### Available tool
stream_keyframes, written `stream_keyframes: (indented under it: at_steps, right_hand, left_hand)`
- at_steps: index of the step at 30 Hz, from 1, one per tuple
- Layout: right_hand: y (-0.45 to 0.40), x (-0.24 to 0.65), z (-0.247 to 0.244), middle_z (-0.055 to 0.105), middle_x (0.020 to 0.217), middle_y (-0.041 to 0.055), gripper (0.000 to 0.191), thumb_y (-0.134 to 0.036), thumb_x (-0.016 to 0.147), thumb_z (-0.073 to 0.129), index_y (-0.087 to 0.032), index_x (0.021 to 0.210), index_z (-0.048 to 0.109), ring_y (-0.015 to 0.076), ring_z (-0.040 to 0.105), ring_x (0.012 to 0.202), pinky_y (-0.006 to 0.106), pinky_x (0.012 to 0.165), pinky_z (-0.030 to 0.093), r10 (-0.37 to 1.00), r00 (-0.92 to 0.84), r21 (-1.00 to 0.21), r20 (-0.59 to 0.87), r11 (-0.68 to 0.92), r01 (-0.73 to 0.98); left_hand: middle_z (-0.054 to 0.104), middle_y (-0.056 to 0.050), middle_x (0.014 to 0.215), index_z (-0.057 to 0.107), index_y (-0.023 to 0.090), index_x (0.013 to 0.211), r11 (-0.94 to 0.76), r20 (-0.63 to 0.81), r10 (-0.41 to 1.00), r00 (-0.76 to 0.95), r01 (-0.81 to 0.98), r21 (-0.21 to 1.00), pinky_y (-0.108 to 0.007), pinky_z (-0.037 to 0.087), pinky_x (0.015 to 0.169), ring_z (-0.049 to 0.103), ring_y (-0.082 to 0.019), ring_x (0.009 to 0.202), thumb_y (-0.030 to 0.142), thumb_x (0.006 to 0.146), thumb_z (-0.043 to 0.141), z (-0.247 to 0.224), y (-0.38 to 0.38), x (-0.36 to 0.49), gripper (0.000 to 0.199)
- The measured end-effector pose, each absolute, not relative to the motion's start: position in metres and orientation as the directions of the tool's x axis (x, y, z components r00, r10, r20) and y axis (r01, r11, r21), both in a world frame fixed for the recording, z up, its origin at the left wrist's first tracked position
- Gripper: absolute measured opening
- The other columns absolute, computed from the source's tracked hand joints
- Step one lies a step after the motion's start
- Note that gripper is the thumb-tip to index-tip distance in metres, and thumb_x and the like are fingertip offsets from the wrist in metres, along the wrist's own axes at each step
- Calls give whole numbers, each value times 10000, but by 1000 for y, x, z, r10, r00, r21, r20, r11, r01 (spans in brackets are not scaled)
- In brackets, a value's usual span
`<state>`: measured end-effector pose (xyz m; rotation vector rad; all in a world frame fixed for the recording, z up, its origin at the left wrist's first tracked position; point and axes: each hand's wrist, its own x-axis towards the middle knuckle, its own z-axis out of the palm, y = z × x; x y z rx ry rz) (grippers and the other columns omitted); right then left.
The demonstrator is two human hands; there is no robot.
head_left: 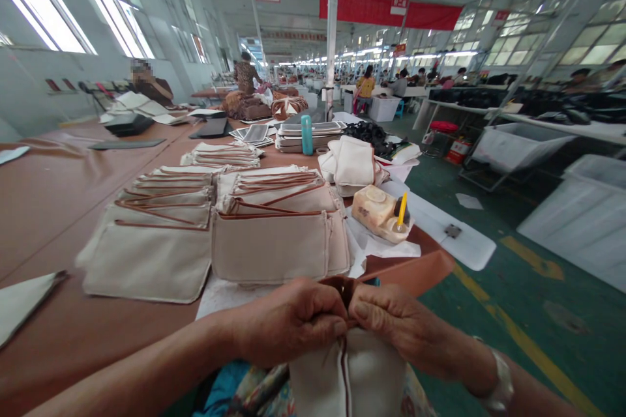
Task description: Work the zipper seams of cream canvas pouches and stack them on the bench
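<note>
Clock positions read from mid-view, twelve being far. Item, at six o'clock: one cream piece (317, 378), brown-edged along a line down its middle, upright above the lap, short of the tabletop (53, 208). Left hand (298, 322), at six, and right hand (403, 319), near five: both closed, fingers curled, thumbs pressed down, pinching the piece's upper end side by side; what lies between the fingertips is partly hidden. Step in hand, by judgement: working the brown-trimmed edges at that end — folding or pressing, cannot tell which. The next move would seem to call for an even pinch from both hands, edges aligned. Also listed: left stack of cream pouches (147, 264), eight o'clock; right stack of cream pouches (268, 247), seven; plastic container (372, 208) with yellow-handled tool (402, 208), between three and four; blue bottle (306, 135), twelve.
</note>
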<state>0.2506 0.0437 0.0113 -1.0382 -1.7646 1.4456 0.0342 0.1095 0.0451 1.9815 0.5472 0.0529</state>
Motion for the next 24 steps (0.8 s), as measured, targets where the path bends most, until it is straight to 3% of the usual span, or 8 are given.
stream_keyframes:
  at_steps: [5, 11, 14, 16, 18, 22, 24]
  right_hand:
    - [46, 249, 11, 437, 707, -26, 423, -528, 965, 508, -166, 747, 523, 120, 383, 666, 237, 588, 305, 838, -546, -982, 22, 122, 147]
    - [41, 253, -1, 538, 789, 12, 321, -464, 921, 607, -162, 813, 579, 144, 465, 721, 253, 648, 373, 867, -482, -986, 122, 161, 42]
    - [46, 261, 4, 548, 825, 31, 383, -512, 977, 487, -157, 899, 608, 159, 477, 741, 266, 667, 397, 865, -499, -993, 50, 97, 69]
    - [50, 262, 11, 531, 795, 26, 481, -529, 1022, 347, -161, 853, 606, 156, 459, 714, 267, 655, 391, 857, -515, -983, 17, 109, 148]
    - [54, 260, 16, 491, 758, 6, 506, -545, 1021, 334, -169, 781, 574, 146, 429, 689, 261, 646, 380, 835, -550, -967, 9, 147, 208]
    - [54, 249, 16, 427, 737, -19, 461, -550, 975, 467, -179, 703, 487, 130, 398, 685, 247, 641, 355, 810, -581, -964, 73, 206, 165]
    - [52, 246, 14, 430, 748, -12, 438, -529, 981, 467, -182, 712, 474, 135, 407, 698, 251, 648, 356, 814, -571, -974, 103, 198, 107]
  left_hand:
    - [487, 44, 703, 603, 144, 800, -319, -213, 382, 899, 345, 883, -163, 341, 574, 415, -81, 620, 179, 881, 521, 51, 109, 36, 121]
    - [458, 24, 707, 581, 140, 786, -201, -173, 368, 913, 260, 944, -175, 320, 524, 377, -92, 604, 385, 936, 528, 44, 111, 33, 292]
    - [461, 25, 718, 579, 140, 787, -263, -144, 407, 902, 266, 927, -174, 317, 534, 374, -93, 615, 397, 949, 518, 44, 110, 34, 311]
    - [476, 29, 731, 584, 145, 795, -324, -143, 417, 898, 294, 899, -171, 320, 559, 387, -94, 637, 366, 950, 522, 47, 108, 36, 277]
    - [494, 31, 749, 580, 150, 787, -335, -137, 433, 891, 300, 893, -171, 332, 592, 402, -99, 667, 373, 938, 547, 50, 108, 37, 271]
    - [535, 19, 796, 602, 153, 865, -188, -166, 455, 875, 276, 943, -181, 350, 596, 431, -117, 691, 598, 812, 675, 50, 111, 30, 454]
    - [552, -5, 806, 636, 139, 921, -147, -204, 486, 850, 309, 940, -198, 359, 611, 452, -132, 704, 708, 873, 500, 48, 115, 24, 587]
